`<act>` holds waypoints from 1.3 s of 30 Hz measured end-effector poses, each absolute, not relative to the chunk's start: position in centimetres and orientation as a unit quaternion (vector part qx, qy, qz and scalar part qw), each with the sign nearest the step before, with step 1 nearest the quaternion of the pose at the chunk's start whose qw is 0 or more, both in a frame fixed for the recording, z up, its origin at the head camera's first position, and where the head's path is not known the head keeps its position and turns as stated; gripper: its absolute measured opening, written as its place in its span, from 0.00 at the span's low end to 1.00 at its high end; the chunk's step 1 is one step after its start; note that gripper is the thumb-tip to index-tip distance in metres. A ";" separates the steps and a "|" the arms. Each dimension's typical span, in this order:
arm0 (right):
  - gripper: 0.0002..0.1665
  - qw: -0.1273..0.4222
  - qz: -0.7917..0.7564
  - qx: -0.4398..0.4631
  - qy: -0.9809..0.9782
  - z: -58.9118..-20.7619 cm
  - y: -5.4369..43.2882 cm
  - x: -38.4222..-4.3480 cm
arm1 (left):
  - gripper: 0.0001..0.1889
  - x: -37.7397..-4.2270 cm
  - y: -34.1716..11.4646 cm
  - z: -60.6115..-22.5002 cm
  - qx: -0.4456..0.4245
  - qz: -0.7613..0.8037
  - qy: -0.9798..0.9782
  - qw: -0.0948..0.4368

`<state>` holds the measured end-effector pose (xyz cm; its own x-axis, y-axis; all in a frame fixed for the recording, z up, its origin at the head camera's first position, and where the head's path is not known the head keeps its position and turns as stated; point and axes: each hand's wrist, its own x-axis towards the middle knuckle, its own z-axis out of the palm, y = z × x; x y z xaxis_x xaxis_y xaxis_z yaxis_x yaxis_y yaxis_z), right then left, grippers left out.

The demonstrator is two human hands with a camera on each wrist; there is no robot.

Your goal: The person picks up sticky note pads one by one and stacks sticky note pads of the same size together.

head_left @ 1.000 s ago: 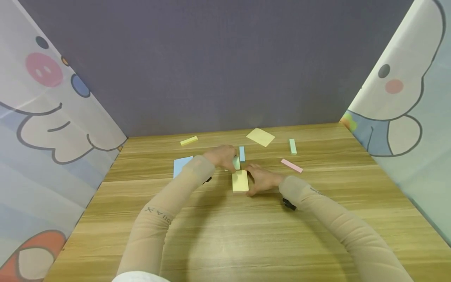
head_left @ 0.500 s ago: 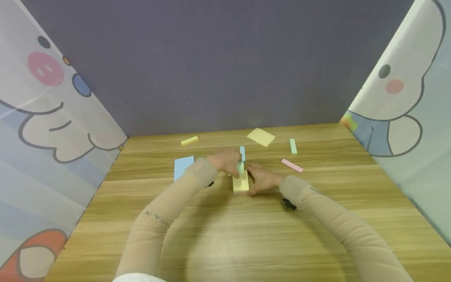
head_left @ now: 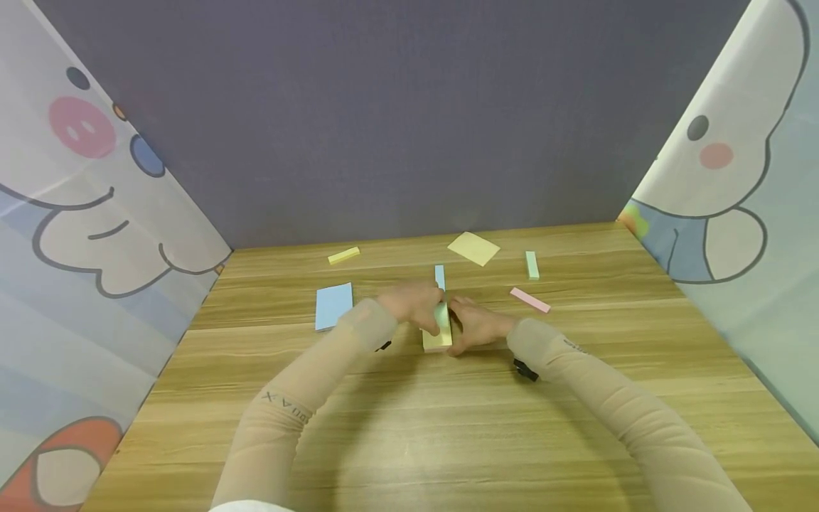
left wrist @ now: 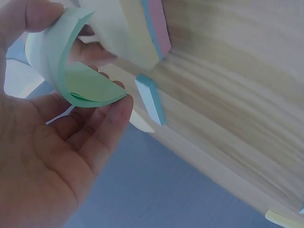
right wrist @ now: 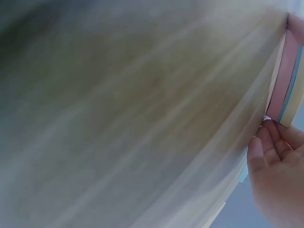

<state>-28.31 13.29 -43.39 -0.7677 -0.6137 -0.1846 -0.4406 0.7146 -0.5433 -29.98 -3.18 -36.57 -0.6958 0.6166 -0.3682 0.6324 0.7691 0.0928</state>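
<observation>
My left hand (head_left: 412, 306) pinches a pale green sticky-note pad (left wrist: 45, 52) between thumb and fingertips, bending it into a curve. It is over a stack of sticky-note pads (head_left: 437, 343) near the middle of the wooden table. Layers of yellow, blue and pink show along the stack's edge in both wrist views. At the stack's right side, my right hand (head_left: 473, 326) holds it with thumb and fingers at its near and far corners. Just beyond the stack lies a narrow blue sticky strip pad (head_left: 439, 274), partly covered by the left hand in the head view.
A blue square pad (head_left: 334, 306) lies left, near the left wrist. Farther back are a yellow strip pad (head_left: 344, 256) and a yellow square note (head_left: 473, 248). Green (head_left: 532, 265) and pink (head_left: 530, 300) strip pads lie right. A dark panel (head_left: 409, 128) closes off the back.
My left hand has moved right and closer to me, carrying the green pad from behind the stack to over it. The blue square pad shows more fully. The right hand stays at the stack.
</observation>
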 end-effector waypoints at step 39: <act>0.57 0.169 -0.237 -0.309 0.905 -43.5 13.4 -28.4 | 0.46 -28.6 -3.1 -38.6 0.325 -0.050 0.930 0.167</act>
